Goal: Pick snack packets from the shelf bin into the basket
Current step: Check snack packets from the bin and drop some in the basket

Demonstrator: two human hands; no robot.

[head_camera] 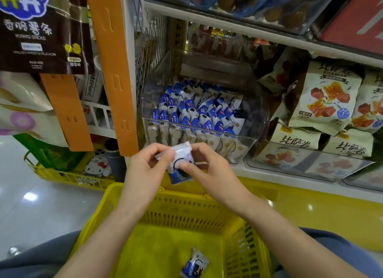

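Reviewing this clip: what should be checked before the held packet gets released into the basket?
1. Grip on snack packet: ok, left hand and right hand both pinch it.
2. Packet over yellow basket opening: cannot tell; it hangs near the far rim.
3. Room in basket: ok, a single loose packet lies on its floor.
4. Shelf bin stocked for further picks: ok, it holds many packets.

Up top left, the brown hanging bag (41, 39) reads "香脆薯条", then "POTATO STICKS", and lower down "WAGYU FLAVOR". Over on the right, the cream packets (294, 142) show "比萨卷" in big dark characters. Smaller print stays unreadable.
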